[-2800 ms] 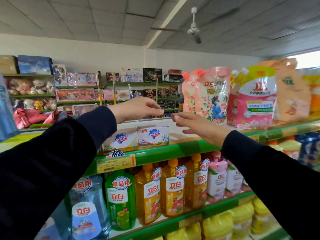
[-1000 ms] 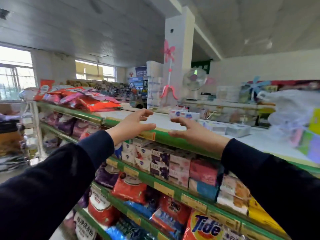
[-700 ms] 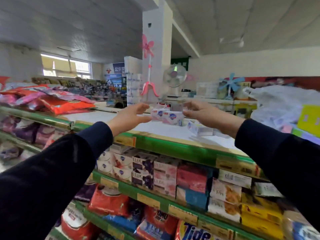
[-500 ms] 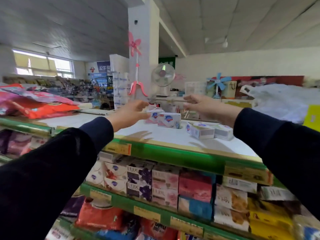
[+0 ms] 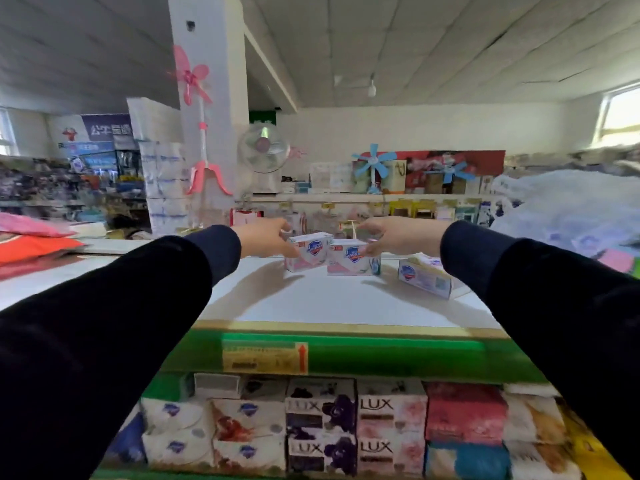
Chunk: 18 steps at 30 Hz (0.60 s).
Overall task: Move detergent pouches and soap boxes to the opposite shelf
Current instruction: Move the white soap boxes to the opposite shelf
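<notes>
Both hands are out over the white top shelf: left hand grips the left soap box, right hand grips the right soap box, both boxes sitting on the shelf. Another soap box lies just right, Lux boxes fill the tier below, and a white pillar with fans stands behind.

White pillar centre-left, panelled ceiling, bright window far right, white back wall.

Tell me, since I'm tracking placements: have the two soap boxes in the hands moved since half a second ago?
Yes. The two soap boxes now sit lower on the shelf top, still left of the lying box.
</notes>
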Available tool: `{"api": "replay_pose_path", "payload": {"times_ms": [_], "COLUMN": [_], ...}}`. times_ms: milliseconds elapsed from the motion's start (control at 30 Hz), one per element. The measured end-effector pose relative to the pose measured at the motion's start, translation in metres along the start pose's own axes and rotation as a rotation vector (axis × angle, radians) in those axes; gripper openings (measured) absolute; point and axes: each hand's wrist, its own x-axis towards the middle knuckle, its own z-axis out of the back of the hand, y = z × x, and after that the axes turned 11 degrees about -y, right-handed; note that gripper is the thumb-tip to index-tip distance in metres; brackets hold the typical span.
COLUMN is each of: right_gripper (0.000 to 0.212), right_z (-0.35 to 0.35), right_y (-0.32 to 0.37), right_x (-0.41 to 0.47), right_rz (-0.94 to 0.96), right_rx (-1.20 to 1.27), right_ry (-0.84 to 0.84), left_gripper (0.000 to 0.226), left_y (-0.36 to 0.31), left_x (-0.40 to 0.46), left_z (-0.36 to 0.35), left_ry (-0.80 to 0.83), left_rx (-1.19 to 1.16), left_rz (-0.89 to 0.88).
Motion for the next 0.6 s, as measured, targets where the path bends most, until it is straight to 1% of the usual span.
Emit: {"api": "replay_pose_path", "payload": {"times_ms": [67,133,233,300,433,533,600], "right_gripper": [0.069,0.062,0.036,0.028,0.028,0.029,0.031], "right_z": [-0.006,-0.01,-0.012,-0.01,-0.003,-0.007,-0.013], "right_y": [0.003,0.001,-0.004,-0.005,0.0,0.025,0.049], "right_x": [0.005,0.01,0.019,0.023,0.027,0.039,0.047], "right_rz": [-0.031,-0.06,-0.086,-0.096,-0.114,-0.068,-0.022], "right_rx": [-0.036,-0.049,-0.047,-0.013,0.113,0.228,0.33], "right_ry": [0.012,0.001,-0.048,-0.05,-0.068,-0.036,-0.003], "left_gripper": [0.062,0.048,0.038,0.036,0.036,0.028,0.027], "left_y": [0.0,-0.003,0.003,0.014,0.048,0.079,0.096], "left_x": [0.01,0.015,0.023,0.021,0.006,-0.017,-0.037], "left_z": [-0.007,-0.015,-0.022,-0.017,0.012,0.04,0.058], "left_ry": [0.015,0.029,0.021,0.04,0.046,-0.038,-0.092], "left_rx": [0.06,0.053,-0.043,-0.158,-0.28,-0.348,-0.364], "left_rz": [-0.037,-0.066,-0.045,-0.001,0.063,0.133,0.182]}}
